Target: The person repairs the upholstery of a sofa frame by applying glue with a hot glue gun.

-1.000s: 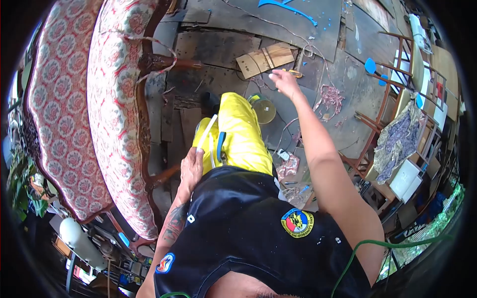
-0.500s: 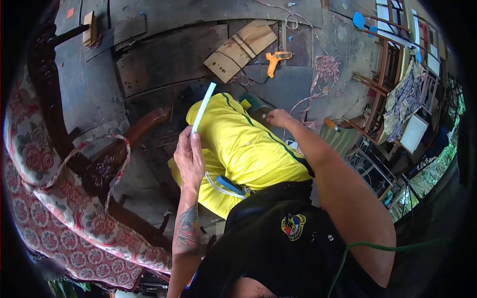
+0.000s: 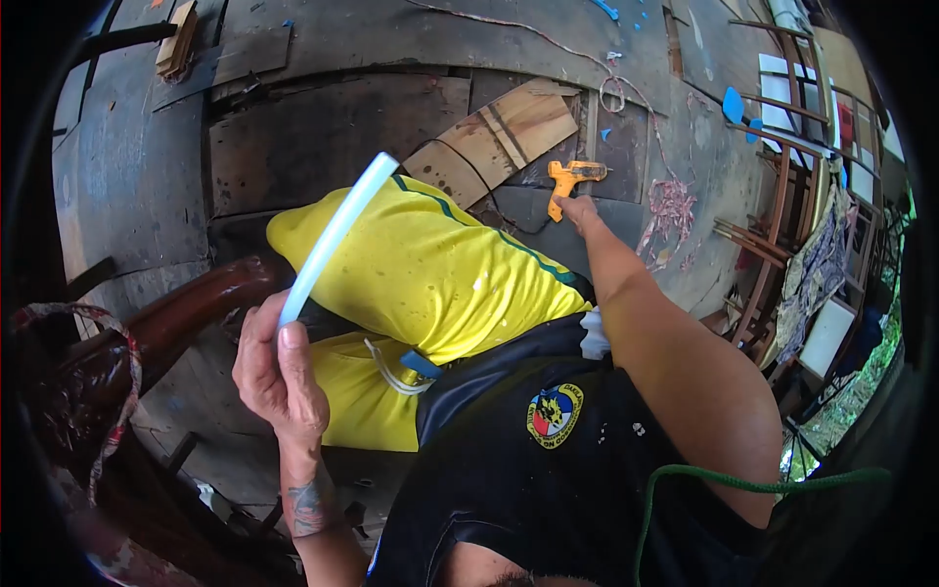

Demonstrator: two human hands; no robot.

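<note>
Between the thumb and fingers of my left hand (image 3: 279,377) I hold a long, translucent whitish glue stick (image 3: 339,233), slanting up and away over my yellow-clad leg. A yellow-orange glue gun (image 3: 567,178) lies on the dark wooden floor, nozzle toward the right. My right hand (image 3: 581,212) reaches out to the lower end of its handle, and the fingers close around it. Part of that grip is hidden by the hand itself. A dark cord runs from the handle toward the board on the floor.
A wooden board (image 3: 528,122) lies beyond the glue gun. Tangled pinkish string (image 3: 668,217) is on the floor to the right, near stacked wooden furniture frames (image 3: 782,186). At left is a dark carved wooden furniture piece (image 3: 186,303) with a rope loop (image 3: 127,391). A green cord (image 3: 763,481) hangs near my right arm.
My right hand has left the dark greenish object beside my leg and reached the glue gun's handle. My left hand, still holding the glue stick, has come nearer and to the left. The view has shifted.
</note>
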